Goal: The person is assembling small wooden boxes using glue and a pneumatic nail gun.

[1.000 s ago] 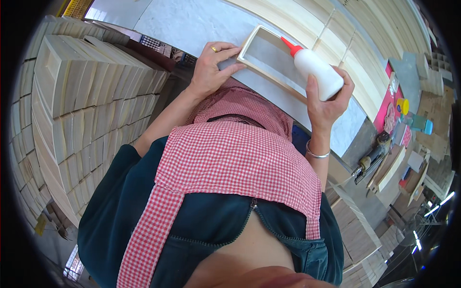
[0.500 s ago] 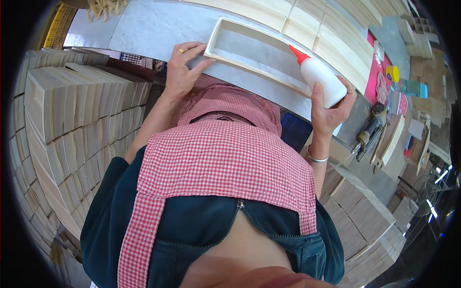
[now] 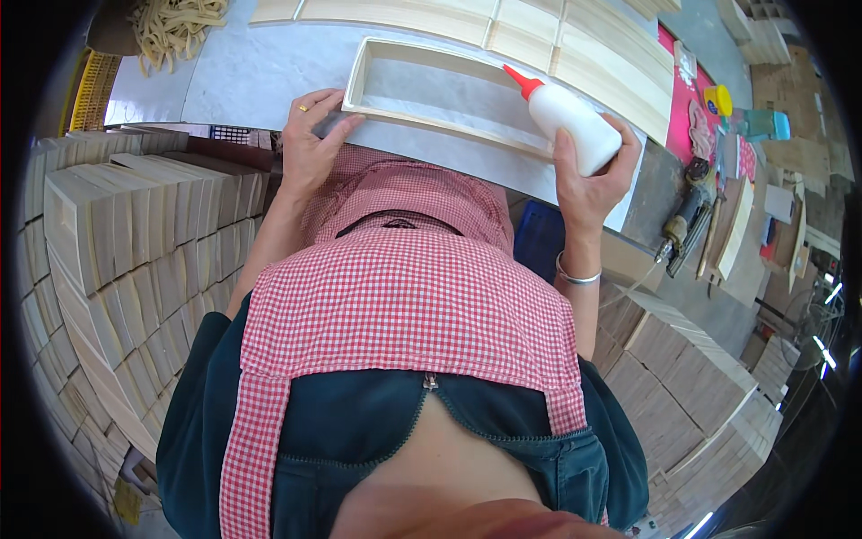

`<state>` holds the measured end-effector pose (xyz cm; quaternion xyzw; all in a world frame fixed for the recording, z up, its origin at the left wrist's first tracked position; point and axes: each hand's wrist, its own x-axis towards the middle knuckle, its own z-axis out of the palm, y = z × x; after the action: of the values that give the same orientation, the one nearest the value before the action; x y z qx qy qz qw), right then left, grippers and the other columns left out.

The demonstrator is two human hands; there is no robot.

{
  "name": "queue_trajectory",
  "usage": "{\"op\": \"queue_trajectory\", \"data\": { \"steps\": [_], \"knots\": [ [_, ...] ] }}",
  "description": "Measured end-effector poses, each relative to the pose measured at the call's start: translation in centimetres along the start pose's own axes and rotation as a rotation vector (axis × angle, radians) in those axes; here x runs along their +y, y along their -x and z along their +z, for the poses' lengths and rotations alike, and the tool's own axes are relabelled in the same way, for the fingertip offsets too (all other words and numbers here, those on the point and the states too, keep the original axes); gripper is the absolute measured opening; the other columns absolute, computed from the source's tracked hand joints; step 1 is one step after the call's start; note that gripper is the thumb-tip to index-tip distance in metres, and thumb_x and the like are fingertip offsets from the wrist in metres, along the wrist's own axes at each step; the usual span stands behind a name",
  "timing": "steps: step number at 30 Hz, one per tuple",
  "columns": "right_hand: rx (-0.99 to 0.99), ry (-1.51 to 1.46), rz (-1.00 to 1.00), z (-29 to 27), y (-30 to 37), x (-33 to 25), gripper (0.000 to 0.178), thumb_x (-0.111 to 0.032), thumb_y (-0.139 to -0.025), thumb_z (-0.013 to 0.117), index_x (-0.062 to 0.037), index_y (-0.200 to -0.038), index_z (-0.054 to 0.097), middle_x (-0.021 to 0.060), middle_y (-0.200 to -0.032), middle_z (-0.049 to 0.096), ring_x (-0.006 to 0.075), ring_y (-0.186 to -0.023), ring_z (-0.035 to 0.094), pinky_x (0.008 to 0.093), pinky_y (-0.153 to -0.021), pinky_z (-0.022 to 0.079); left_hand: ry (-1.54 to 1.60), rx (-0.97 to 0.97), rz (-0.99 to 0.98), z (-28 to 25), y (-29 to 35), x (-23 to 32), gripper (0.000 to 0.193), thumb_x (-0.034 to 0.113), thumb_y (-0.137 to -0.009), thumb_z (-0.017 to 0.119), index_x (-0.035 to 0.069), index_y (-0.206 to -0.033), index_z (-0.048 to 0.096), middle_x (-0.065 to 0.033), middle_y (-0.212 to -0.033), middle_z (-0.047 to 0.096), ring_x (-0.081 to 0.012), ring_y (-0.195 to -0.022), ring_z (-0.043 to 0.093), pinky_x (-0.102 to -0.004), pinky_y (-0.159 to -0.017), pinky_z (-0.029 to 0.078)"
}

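A long, narrow rectangular frame of pale wood (image 3: 356, 79) lies on the grey-white tabletop (image 3: 260, 67), its inside showing the table surface. My left hand (image 3: 310, 139) pinches its left end, thumb at the near corner and fingers behind. In my right hand (image 3: 597, 175) is a white squeeze bottle (image 3: 575, 130), tilted so its red pointed nozzle (image 3: 523, 81) aims up and left. The nozzle tip is over or beside the far long side; whether it touches the wood I cannot tell. The bottle and hand hide the frame's right end.
Pale boards (image 3: 431, 20) lie along the table's far side. Stacked wooden pieces (image 3: 135, 234) rise at my left, with more stacks (image 3: 682, 368) at lower right. A corded power tool (image 3: 687, 216) and a yellow tub (image 3: 717, 100) are to the right. Tan strips (image 3: 175, 31) heap at far left.
The whole view has shifted, so most things appear farther left. Against the frame, the bottle's nozzle has moved slightly toward the far side and right. Both hands keep their holds.
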<state>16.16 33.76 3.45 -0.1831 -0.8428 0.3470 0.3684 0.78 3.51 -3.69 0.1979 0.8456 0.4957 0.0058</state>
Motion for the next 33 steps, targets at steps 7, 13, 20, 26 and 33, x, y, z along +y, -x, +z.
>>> {"op": "queue_trajectory", "data": {
  "steps": [7, 13, 20, 26, 33],
  "knots": [
    [0.053, 0.081, -0.007, -2.8, 0.3, 1.7, 0.054, -0.016, -0.079, 0.084, -0.0022, -0.123, 0.055, 0.0143, -0.114, 0.062, 0.0255, -0.092, 0.063, 0.0344, -0.080, 0.053, 0.002, -0.007, -0.008, -0.1, 0.0, -0.2, 0.041, 0.015, -0.085, 0.081, 0.004, -0.123, 0.071, -0.0112, -0.125, 0.061, -0.0219, -0.110, 0.059, -0.0313, -0.095, 0.050],
    [0.108, 0.139, 0.036, -4.8, 0.6, 2.4, 0.054, -0.016, -0.080, 0.083, -0.0029, -0.124, 0.054, 0.0142, -0.114, 0.062, 0.0262, -0.094, 0.063, 0.0352, -0.080, 0.054, 0.004, -0.010, -0.017, -0.1, 0.0, 0.0, 0.041, 0.015, -0.086, 0.080, 0.003, -0.124, 0.071, -0.0112, -0.125, 0.060, -0.0225, -0.111, 0.058, -0.0315, -0.097, 0.049],
    [0.128, 0.158, 0.045, -6.1, 1.3, 2.3, 0.053, -0.016, -0.080, 0.083, -0.0033, -0.124, 0.055, 0.0141, -0.113, 0.062, 0.0260, -0.091, 0.063, 0.0348, -0.078, 0.055, -0.014, -0.010, -0.006, 0.0, 0.1, -0.2, 0.040, 0.016, -0.087, 0.079, 0.003, -0.124, 0.071, -0.0114, -0.125, 0.061, -0.0230, -0.112, 0.058, -0.0320, -0.098, 0.048],
    [0.119, 0.178, 0.089, -7.5, 3.2, 0.9, 0.054, -0.015, -0.078, 0.083, -0.0031, -0.123, 0.056, 0.0139, -0.110, 0.063, 0.0248, -0.086, 0.063, 0.0336, -0.076, 0.054, -0.023, -0.002, 0.029, 0.2, 0.0, -1.1, 0.039, 0.016, -0.087, 0.079, 0.003, -0.123, 0.071, -0.0119, -0.125, 0.061, -0.0230, -0.111, 0.059, -0.0320, -0.098, 0.047],
    [0.073, 0.201, 0.106, -9.4, 5.8, -1.4, 0.053, -0.015, -0.078, 0.082, -0.0035, -0.123, 0.056, 0.0144, -0.112, 0.063, 0.0246, -0.090, 0.062, 0.0347, -0.078, 0.054, -0.021, 0.006, 0.027, 0.1, -0.1, -1.0, 0.040, 0.018, -0.087, 0.080, 0.003, -0.123, 0.071, -0.0119, -0.124, 0.062, -0.0230, -0.110, 0.059, -0.0325, -0.097, 0.049]
  ]
}}
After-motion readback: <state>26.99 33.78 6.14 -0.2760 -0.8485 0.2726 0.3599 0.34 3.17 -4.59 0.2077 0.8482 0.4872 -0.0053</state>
